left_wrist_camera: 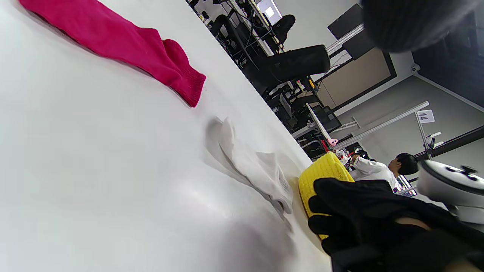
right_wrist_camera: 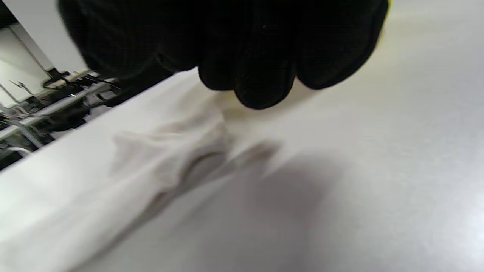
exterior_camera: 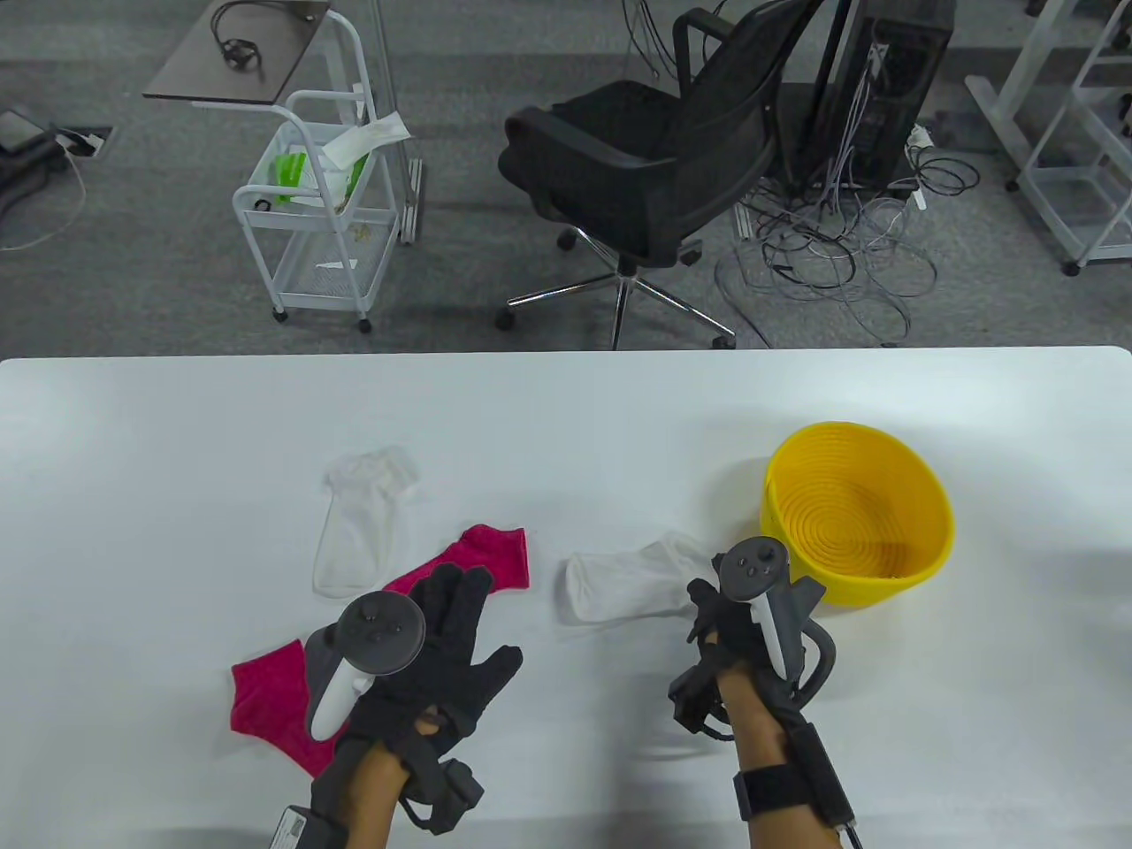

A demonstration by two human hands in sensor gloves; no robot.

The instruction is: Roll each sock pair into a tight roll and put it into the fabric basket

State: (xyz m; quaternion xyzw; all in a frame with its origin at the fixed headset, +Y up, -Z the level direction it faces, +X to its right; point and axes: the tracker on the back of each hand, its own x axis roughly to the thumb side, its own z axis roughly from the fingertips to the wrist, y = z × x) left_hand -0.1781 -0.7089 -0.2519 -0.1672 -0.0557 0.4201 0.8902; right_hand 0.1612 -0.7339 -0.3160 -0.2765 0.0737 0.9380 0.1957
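Pink sock (exterior_camera: 478, 562) lies diagonal, cuff far-right, under left hand (exterior_camera: 442, 654)

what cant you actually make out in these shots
- Middle of the pink sock: table view, covered by the left hand.
- Right hand fingers: table view, under its tracker; right wrist view is blurred, so whether they touch the white sock is unclear.
- Basket: left wrist view, mostly behind the right hand.
- Farther white sock: edges faint against the table.
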